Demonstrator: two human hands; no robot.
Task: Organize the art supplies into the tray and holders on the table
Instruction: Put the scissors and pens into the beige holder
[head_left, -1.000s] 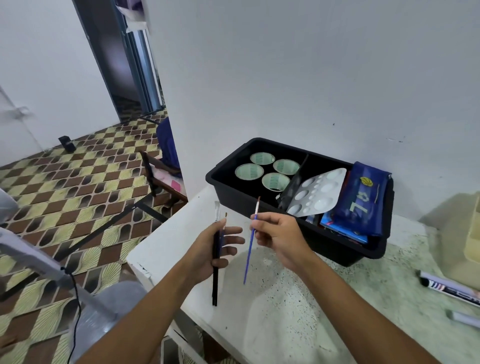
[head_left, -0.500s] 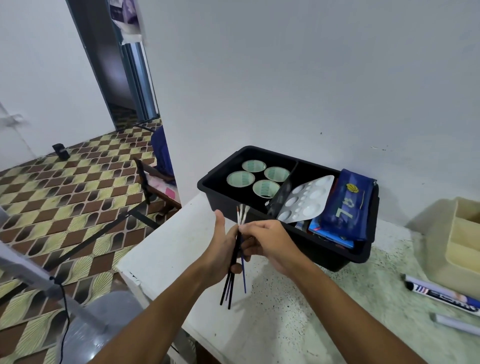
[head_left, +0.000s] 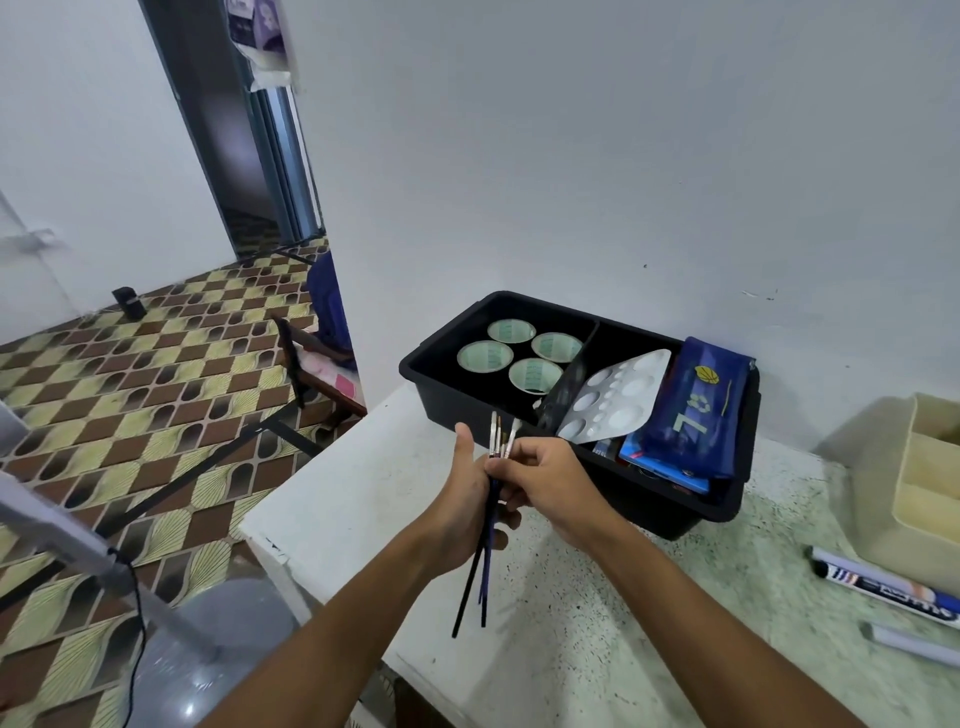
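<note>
A bundle of thin paintbrushes (head_left: 480, 561) with dark and blue handles stands nearly upright above the table's near left part, bristles up. My right hand (head_left: 545, 480) grips the bundle just below the ferrules. My left hand (head_left: 465, 499) lies against the bundle from the left, thumb raised, fingers curled behind the handles. Just behind the hands stands a black tray (head_left: 441, 389) holding several tape rolls (head_left: 485, 355), a white paint palette (head_left: 618, 397) and a blue pencil pouch (head_left: 691, 410). A beige holder (head_left: 924, 483) stands at the right edge.
Two markers (head_left: 883, 584) lie on the speckled white table (head_left: 597, 649) at the right, in front of the beige holder. The table's left edge drops to a patterned floor with a fan below. A white wall rises right behind the tray.
The single blue brush in my right hand was brought to the brushes in my left hand. Now both hands hold them together as one bundle, close to the tray.
</note>
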